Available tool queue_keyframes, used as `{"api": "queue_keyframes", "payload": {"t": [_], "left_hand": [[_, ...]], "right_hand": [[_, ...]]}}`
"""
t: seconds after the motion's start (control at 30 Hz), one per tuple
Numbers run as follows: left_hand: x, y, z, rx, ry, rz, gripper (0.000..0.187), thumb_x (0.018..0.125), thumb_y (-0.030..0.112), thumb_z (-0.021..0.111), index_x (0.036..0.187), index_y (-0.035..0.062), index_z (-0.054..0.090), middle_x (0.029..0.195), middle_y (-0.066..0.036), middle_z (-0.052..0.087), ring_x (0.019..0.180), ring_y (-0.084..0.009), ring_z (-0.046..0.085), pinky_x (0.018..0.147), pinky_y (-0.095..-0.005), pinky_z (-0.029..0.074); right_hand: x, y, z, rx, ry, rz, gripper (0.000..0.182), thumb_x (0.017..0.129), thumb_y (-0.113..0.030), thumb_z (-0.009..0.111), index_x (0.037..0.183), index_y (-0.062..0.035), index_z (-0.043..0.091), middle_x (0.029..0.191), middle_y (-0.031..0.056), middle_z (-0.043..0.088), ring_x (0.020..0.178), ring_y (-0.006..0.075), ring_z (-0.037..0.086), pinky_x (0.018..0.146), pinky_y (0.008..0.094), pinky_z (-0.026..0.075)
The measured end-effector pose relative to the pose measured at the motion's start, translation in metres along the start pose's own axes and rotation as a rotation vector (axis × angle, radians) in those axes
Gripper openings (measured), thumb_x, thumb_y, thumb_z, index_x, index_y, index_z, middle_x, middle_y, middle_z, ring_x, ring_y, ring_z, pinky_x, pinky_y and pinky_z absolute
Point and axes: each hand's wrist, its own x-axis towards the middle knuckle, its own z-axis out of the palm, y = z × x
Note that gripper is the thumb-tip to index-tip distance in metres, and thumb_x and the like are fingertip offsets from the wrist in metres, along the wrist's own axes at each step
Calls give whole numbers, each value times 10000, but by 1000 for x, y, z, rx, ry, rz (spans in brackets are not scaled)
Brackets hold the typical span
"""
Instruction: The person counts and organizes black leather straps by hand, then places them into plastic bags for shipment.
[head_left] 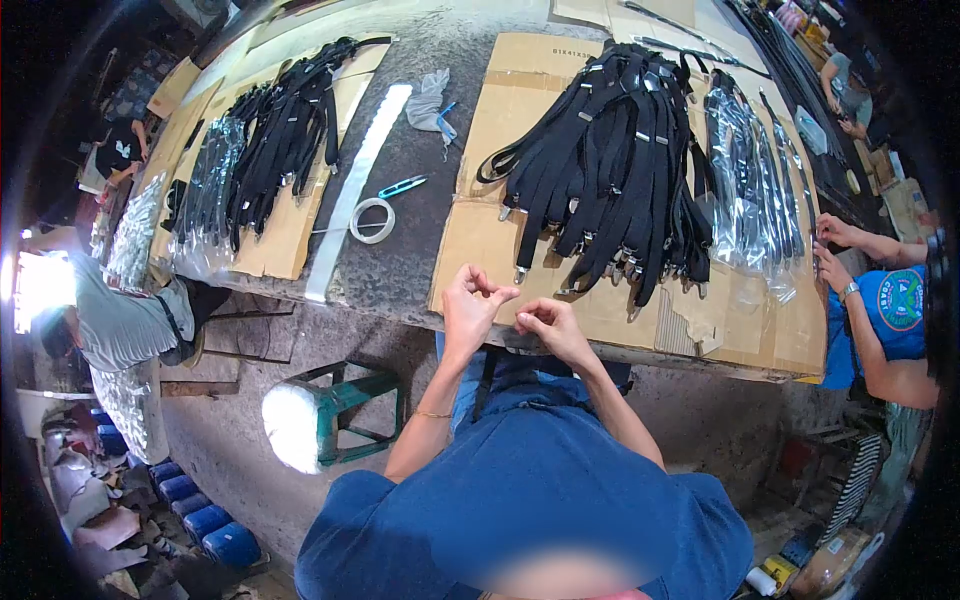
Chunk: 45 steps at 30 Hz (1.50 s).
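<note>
My left hand (pixel 471 312) is at the front edge of the table, thumb and fingers pinched together. Close to its right, my right hand (pixel 556 330) is closed in a similar pinch, the two fingertips a small gap apart. Anything between the fingers is too small to make out. Just beyond both hands, a large pile of black suspenders (pixel 625 165) with metal clips lies on a cardboard sheet (pixel 477 240). The clips hang toward me, and neither hand touches the pile.
Left of the cardboard lie a tape roll (pixel 372 221), blue thread snips (pixel 402 187), a white strip (pixel 360 185) and a grey cloth (pixel 428 103). More suspenders (pixel 290 140) lie farther left. Plastic-wrapped straps (pixel 745 190) sit right, near a co-worker's hands (pixel 835 250). A green stool (pixel 365 400) stands below.
</note>
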Motion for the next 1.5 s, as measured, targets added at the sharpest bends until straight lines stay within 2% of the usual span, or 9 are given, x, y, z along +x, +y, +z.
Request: {"api": "queue_keyframes", "payload": {"t": [0.13, 0.23, 0.43, 0.57, 0.63, 0.73, 0.97, 1.13, 1.5], "left_hand": [[-1, 5, 1, 162, -27, -63, 211, 785, 141, 746, 858, -5, 611, 736, -33, 630, 685, -79, 582, 605, -225, 458], [2, -10, 1, 26, -279, 43, 306, 895, 241, 633, 1068, -10, 664, 851, -54, 653, 771, -88, 560, 666, -243, 447], [3, -2, -7, 84, -447, -148, 322, 915, 263, 603, 1042, -26, 664, 929, -50, 660, 824, -104, 577, 713, -257, 458], [1, -5, -9, -1, -427, -219, 342, 922, 282, 589, 1007, -39, 670, 960, -56, 655, 850, -120, 574, 743, -269, 454], [2, -5, -14, 54, -578, -4, 355, 925, 288, 578, 1016, -46, 657, 999, -80, 645, 894, -145, 576, 785, -271, 450], [1, 6, -16, 137, -602, 47, 326, 914, 249, 592, 1046, -45, 639, 1029, -98, 633, 937, -162, 582, 819, -266, 449], [-1, 13, -14, 24, -470, 13, 211, 883, 136, 601, 979, -42, 660, 984, -94, 636, 879, -143, 591, 770, -265, 462], [1, 8, -15, 218, -415, 51, 147, 868, 86, 604, 913, -41, 666, 876, -94, 664, 809, -121, 612, 739, -258, 482], [-3, -9, 3, 187, -104, 161, 180, 836, 142, 673, 796, -33, 654, 657, -105, 616, 593, -115, 545, 554, -283, 442]], "right_hand": [[0, 3, -2, -5, -13, 14, 106, 903, -75, 583, 916, 23, 621, 772, 38, 632, 716, 94, 582, 664, 236, 474], [1, 3, -2, -14, -16, 17, 108, 905, -81, 586, 912, 21, 620, 768, 37, 630, 712, 92, 578, 662, 233, 473], [0, -2, -1, 1, -13, 24, 107, 905, -80, 586, 902, 21, 622, 770, 31, 628, 712, 89, 576, 656, 232, 471], [2, 4, -2, -5, -16, 10, 100, 903, -72, 585, 907, 18, 628, 784, 36, 636, 726, 95, 583, 670, 236, 474], [2, 5, -2, -7, -12, 12, 99, 902, -71, 586, 913, 18, 628, 784, 36, 636, 725, 94, 582, 669, 236, 474], [2, 6, -3, 0, -16, 26, 97, 900, -70, 588, 923, 15, 628, 784, 34, 636, 724, 94, 581, 671, 236, 475], [1, -2, -1, 29, -16, 63, 95, 900, -71, 588, 926, 15, 619, 785, 36, 634, 735, 95, 583, 691, 237, 478], [1, 7, -1, 18, -16, 60, 106, 906, -97, 584, 916, 2, 623, 748, 19, 621, 688, 76, 567, 624, 223, 461], [1, 7, 0, 3, -3, 75, 112, 904, -105, 585, 912, -1, 627, 743, 20, 624, 680, 72, 564, 602, 221, 456]]}}
